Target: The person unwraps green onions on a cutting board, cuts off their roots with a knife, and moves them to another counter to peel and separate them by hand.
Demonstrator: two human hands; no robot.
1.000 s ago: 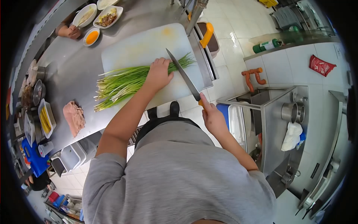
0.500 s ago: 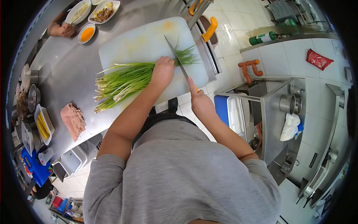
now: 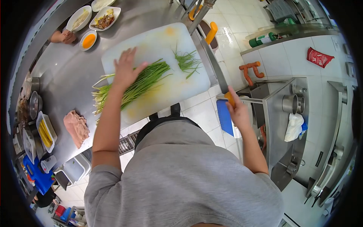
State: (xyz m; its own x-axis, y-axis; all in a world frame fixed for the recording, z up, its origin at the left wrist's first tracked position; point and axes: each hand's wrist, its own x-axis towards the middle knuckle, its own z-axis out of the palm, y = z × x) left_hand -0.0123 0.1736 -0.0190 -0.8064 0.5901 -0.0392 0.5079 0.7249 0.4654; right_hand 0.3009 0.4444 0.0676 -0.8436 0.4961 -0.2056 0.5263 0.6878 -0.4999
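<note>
A bunch of green onions (image 3: 145,81) lies across the left part of a white cutting board (image 3: 151,41), root ends sticking out past its left edge. My left hand (image 3: 126,70) is over the bunch with fingers spread; whether it touches the stalks I cannot tell. In my right hand (image 3: 239,113) is the yellow handle of a long kitchen knife (image 3: 218,72), held off the board's right side with the blade pointing up and away. A small loose pile of cut green tips (image 3: 187,61) rests on the board's right part.
Another person's hand (image 3: 68,36) is at the counter's far left, beside a bowl of orange liquid (image 3: 89,41) and a dish of cooked food (image 3: 104,19). Raw pinkish meat (image 3: 76,128) lies on the steel counter (image 3: 62,85). A tray of yellow strips (image 3: 46,132) stands farther left.
The knife has left the green onions and swung right, off the board. My left hand has moved left and opened. The bunch now lies apart from the cut tips.
</note>
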